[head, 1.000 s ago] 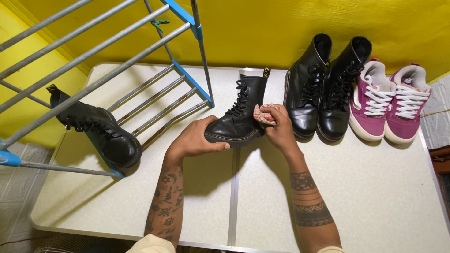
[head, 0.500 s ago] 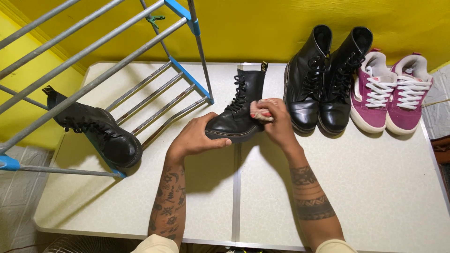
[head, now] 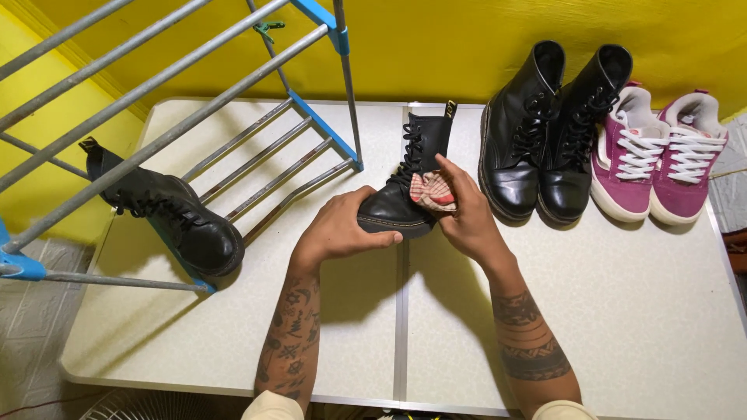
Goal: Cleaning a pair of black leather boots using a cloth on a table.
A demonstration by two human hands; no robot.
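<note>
A black lace-up boot (head: 406, 183) stands on the white table (head: 607, 311), toe toward me. My left hand (head: 342, 227) grips its toe and sole from the left. My right hand (head: 463, 214) presses a folded patterned cloth (head: 433, 192) against the boot's right side, near the laces.
A pair of black boots (head: 545, 124) and a pair of magenta sneakers with white laces (head: 661, 155) stand at the back right. A metal rack with blue joints (head: 233, 148) leans over the left side, with another black boot (head: 167, 210) resting on it. Yellow walls (head: 436, 47) lie behind the table.
My right hand has slid the cloth a little up and across the boot's side. The view has shifted slightly; my left hand keeps its grip on the toe.
</note>
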